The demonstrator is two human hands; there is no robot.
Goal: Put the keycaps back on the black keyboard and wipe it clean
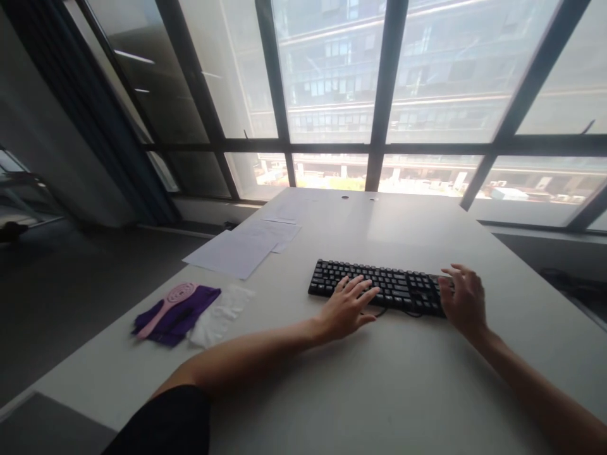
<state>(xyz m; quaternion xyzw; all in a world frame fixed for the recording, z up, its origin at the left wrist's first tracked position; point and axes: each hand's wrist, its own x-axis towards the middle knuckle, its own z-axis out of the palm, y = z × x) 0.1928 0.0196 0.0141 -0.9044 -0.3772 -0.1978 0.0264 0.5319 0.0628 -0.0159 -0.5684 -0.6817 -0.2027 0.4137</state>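
A black computer keyboard [389,287] lies on the white table [408,385], its long side turned slightly to the right. My left hand [348,306] rests over the keyboard's near edge, left of its middle, with fingers spread across the keys. At the keyboard's right end, my right hand [463,300] has its fingers apart and slightly bent, beside the number keys. Whether its fingertips touch the keyboard I cannot tell. Part of a black cable shows under the near edge between my hands. Neither hand grips anything.
On the left lie a pink hairbrush [181,292] on a purple cloth [183,319] and a crumpled white plastic bag [222,316]. Behind them are white paper sheets [232,254]. Large windows [332,76] stand beyond the table's far edge, with a dark curtain [95,120] at left.
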